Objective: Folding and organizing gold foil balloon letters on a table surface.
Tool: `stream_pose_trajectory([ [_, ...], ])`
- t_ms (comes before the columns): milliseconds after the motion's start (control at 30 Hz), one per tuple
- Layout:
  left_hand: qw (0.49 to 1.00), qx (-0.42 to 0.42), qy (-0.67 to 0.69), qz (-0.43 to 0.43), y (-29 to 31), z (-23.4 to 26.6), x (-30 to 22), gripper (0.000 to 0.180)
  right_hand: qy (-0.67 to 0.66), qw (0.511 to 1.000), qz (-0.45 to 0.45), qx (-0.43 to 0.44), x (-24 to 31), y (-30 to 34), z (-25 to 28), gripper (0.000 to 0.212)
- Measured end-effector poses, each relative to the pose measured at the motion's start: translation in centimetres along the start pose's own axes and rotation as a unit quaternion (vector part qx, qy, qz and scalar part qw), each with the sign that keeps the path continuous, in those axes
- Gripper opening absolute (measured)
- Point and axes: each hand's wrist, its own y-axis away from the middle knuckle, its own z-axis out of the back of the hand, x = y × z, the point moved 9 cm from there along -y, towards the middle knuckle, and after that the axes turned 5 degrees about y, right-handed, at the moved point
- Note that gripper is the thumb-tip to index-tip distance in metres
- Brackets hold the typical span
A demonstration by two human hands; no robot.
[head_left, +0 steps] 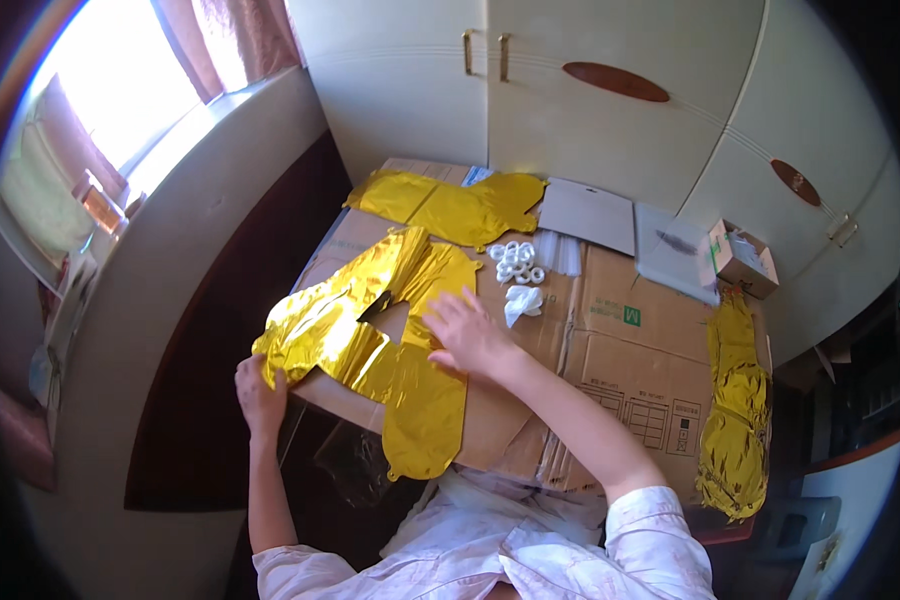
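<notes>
Pale shirt [560, 570]; glossy, creased gold foil [370, 368], gap mid-shape; left grip [260, 398] clamped on edge, right grip [473, 337] spread apart.

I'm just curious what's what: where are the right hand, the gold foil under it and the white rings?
Right hand [469, 335]: head view, back of hand.
Gold foil [367, 362]: head view, near its middle.
White rings [516, 259]: head view, pile's middle.

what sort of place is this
Probably a room in someone's home, used as a makeshift workspace: pink curtains hang by the window, pale cupboard doors stand behind, and gold foil lies on cardboard.
</notes>
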Motion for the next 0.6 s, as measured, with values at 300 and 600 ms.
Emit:
stream_pose_trajectory([
  [300,0.873,0.367,0.222,-0.233,7.4,-1.5,-17.4,0.018,-0.113,0.958,0.259,-0.041,12.5,9.3,1.3,0.029],
  [600,0.841,0.415,0.284,-0.201,10.2,-2.5,-17.4,0.018,-0.347,0.934,0.087,0.003,8.7,8.2,-1.1,0.013],
])
